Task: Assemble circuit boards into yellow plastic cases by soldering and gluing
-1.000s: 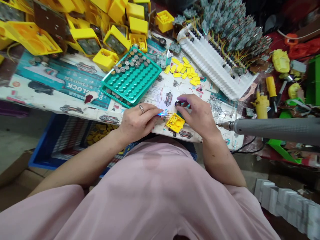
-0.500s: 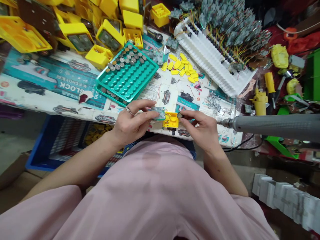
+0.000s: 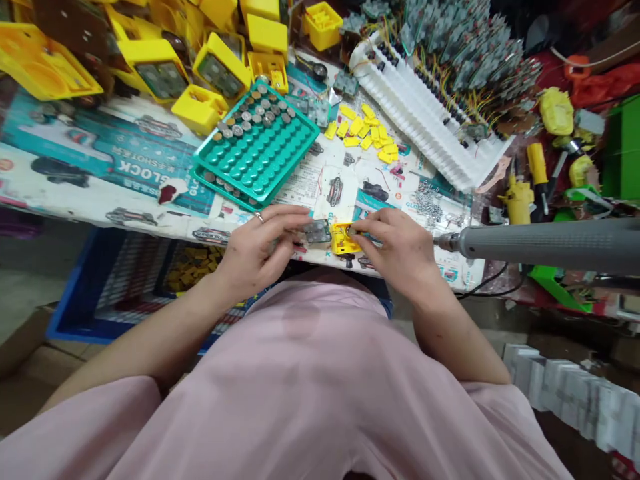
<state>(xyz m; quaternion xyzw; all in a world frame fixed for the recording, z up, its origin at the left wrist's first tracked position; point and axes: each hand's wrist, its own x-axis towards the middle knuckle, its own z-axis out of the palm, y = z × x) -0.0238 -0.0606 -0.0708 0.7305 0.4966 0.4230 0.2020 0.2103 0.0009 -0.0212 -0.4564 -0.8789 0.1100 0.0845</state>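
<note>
My left hand point(image 3: 260, 248), with a ring on one finger, pinches a small grey-green circuit board point(image 3: 318, 232) at the table's near edge. Just right of the board sits a small yellow plastic housing point(image 3: 343, 240). My right hand point(image 3: 400, 250) is closed over that housing, its fingertips pinching a small round button cell point(image 3: 353, 231) at the housing's top. Board and housing lie close together between my two hands.
A green tray point(image 3: 260, 148) part-filled with button cells lies behind my hands. Yellow housings point(image 3: 200, 107) pile at the back left, small yellow clips point(image 3: 363, 130) in the middle, a white rack of wired boards point(image 3: 430, 127) at right. A grey electric screwdriver point(image 3: 540, 243) juts in from the right.
The lit blue glow seen a second ago is gone. Both hands drew slightly nearer the table edge, and my right fingers moved the button cell onto the yellow housing.
</note>
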